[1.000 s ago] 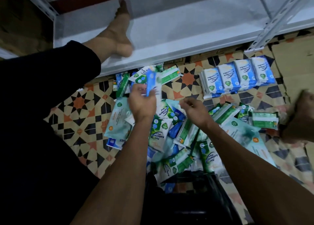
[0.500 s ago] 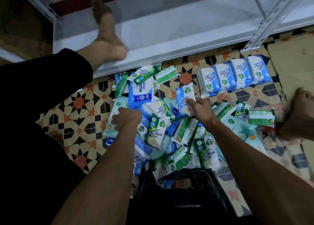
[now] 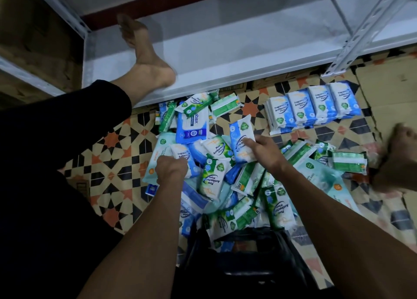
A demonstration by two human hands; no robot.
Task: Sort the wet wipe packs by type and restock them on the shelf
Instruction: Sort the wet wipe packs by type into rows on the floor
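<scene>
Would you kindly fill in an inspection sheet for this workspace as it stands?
Surface: patterned floor, cardboard at right.
Job's things: mixed pile of packs; blue row sorted; shelf bare where seen.
Clutter: black bag under the pile.
Grippers: left hand grips a blue pack; right hand grips another.
Cables: nothing seen.
Surroundings: bare foot on the shelf edge.

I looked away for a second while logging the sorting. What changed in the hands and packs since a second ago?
The left hand let go of the blue pack it had raised, came down and now grips another blue pack in the pile. The right hand picked a blue pack off the pile. The sorted blue row and the shelf look unchanged.
</scene>
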